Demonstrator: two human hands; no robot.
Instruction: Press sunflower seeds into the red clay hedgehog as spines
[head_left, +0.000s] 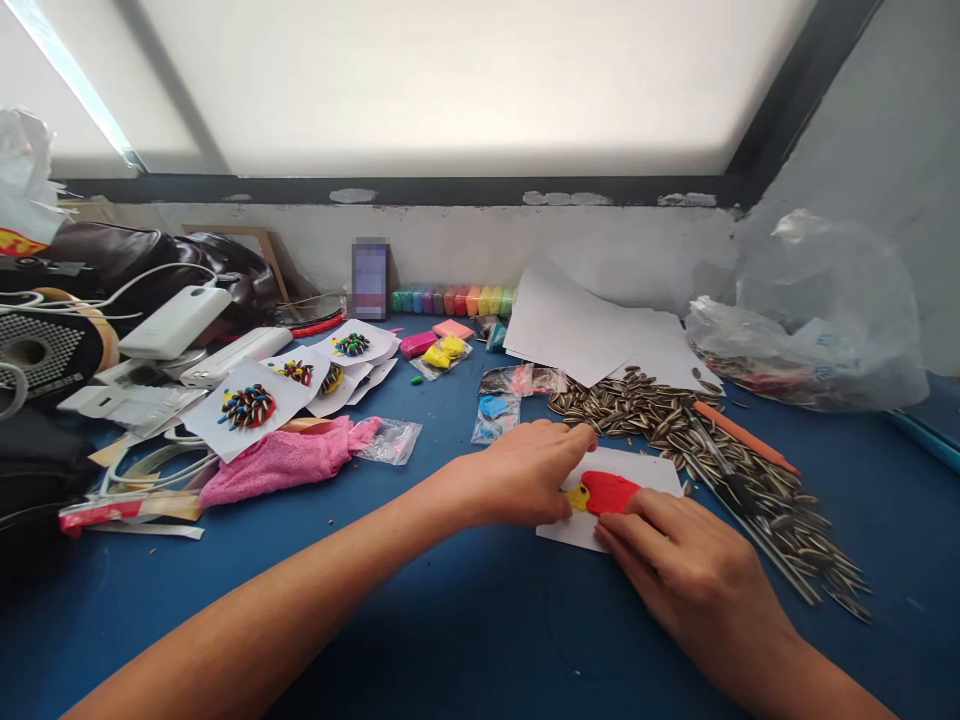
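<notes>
A small white card (559, 534) lies on the blue tabletop with a red, rounded patch of modelling clay (609, 491) pressed on it. At the patch's left end is a piece of yellow clay (577, 497) with a dark dot. My left hand (525, 472) rests over the card's left side, thumb and forefinger apart, the thumb beside the yellow clay. From the right, my right hand (686, 550) lies over the card, its extended fingertips touching the red clay's lower right edge. I see nothing held in either hand.
Sunflower seeds (622, 405) spread behind and right, with an orange stick (746, 438) and a pen (720, 470) on them. White paper sheets (585, 320) lie behind. Finished seed-covered cards (217, 420), a pink cloth (289, 465) and clay packets (446, 352) are leftward.
</notes>
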